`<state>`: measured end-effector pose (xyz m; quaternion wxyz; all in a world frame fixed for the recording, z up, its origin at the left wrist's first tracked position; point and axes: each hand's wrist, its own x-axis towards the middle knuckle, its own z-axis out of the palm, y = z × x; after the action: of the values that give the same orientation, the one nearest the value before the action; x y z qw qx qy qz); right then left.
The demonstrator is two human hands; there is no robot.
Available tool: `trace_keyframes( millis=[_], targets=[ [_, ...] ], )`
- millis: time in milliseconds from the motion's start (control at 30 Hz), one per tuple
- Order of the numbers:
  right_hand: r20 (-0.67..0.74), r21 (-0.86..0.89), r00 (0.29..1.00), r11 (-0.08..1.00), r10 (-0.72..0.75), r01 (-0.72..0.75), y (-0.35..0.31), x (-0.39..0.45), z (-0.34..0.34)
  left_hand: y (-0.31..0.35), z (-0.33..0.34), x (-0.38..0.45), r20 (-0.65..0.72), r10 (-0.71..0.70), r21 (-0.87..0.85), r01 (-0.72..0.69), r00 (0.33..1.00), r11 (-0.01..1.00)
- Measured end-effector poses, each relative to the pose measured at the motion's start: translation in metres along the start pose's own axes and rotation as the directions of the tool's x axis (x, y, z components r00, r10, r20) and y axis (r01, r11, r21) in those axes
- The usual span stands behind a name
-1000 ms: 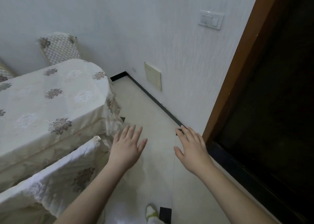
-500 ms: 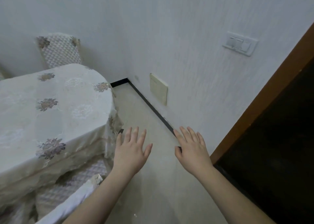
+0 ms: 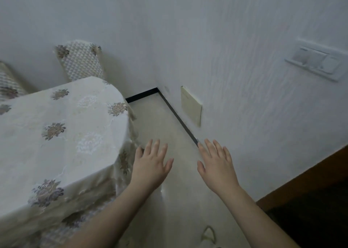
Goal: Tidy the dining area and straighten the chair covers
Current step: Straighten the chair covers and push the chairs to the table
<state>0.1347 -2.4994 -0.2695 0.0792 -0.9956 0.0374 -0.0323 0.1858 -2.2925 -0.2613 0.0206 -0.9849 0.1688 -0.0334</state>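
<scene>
While held palm-down above the pale glossy tiled floor [image 3: 169, 134], left hand [image 3: 150, 167] and right hand [image 3: 216, 167] with fingers straight and spread, grip apart on both, nothing held or touched. Left hand just beside the hanging edge of the cream embroidered tablecloth with grey-brown flower motifs [image 3: 60, 134], not in contact with it. Right hand near the foot of the white textured wall [image 3: 235, 59], over the black skirting strip [image 3: 180, 119]. Tablecloth draped over the rounded end of the dining surface, folds falling toward the floor at lower left. Behind the far end of the surface, against the wall, upright chair back in a cream quilted diamond-pattern chair cover with flower patches at its top corners [image 3: 81, 61], well apart from both hands. Part of a second covered chair back [image 3: 7, 82] at the left edge, mostly cut off. Low on the wall, pale yellow square plate [image 3: 191, 105]; higher at right, white rectangular switch panel [image 3: 316, 63]. Brown wooden door frame [image 3: 305, 180] slanting across the lower right corner, dark opening beyond. Near the bottom edge, between the forearms, a faint light-coloured loop shape on the floor, too blurred to identify.
</scene>
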Motion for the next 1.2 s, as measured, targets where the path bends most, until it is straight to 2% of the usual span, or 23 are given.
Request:
trace_keyframes(
  millis=[100,233,433,600,800,900,1200],
  targets=[
    [-0.001,0.017,1.0,1.0,-0.026,0.026,0.023,0.049,-0.009,0.002,-0.011,0.043,-0.006,-0.06,0.007,0.06,0.998,0.998],
    [0.009,0.029,0.991,0.991,-0.133,0.133,0.036,0.107,-0.013,0.004,-0.016,0.078,-0.033,-0.096,0.037,0.098,0.995,0.995],
    [0.004,0.069,0.983,0.981,-0.181,0.18,0.024,0.174,-0.009,-0.007,-0.007,0.119,0.042,-0.181,0.031,0.179,0.983,0.983],
    [0.029,0.039,0.969,0.969,-0.246,0.245,0.004,0.237,0.003,-0.035,0.003,0.174,0.02,-0.304,-0.055,0.305,0.952,0.951],
    [0.033,-0.023,0.947,0.947,-0.319,0.32,-0.031,0.34,0.011,-0.096,0.02,0.256,-0.013,-0.369,-0.084,0.367,0.929,0.927],
    [0.088,-0.004,0.929,0.933,-0.359,0.361,-0.05,0.4,0.006,-0.133,0.02,0.3,-0.01,-0.375,-0.067,0.373,0.927,0.925],
    [0.059,0.005,0.936,0.938,-0.346,0.346,-0.096,0.529,0.028,-0.222,0.018,0.406,0.024,-0.345,-0.081,0.346,0.938,0.935]
  ],
)
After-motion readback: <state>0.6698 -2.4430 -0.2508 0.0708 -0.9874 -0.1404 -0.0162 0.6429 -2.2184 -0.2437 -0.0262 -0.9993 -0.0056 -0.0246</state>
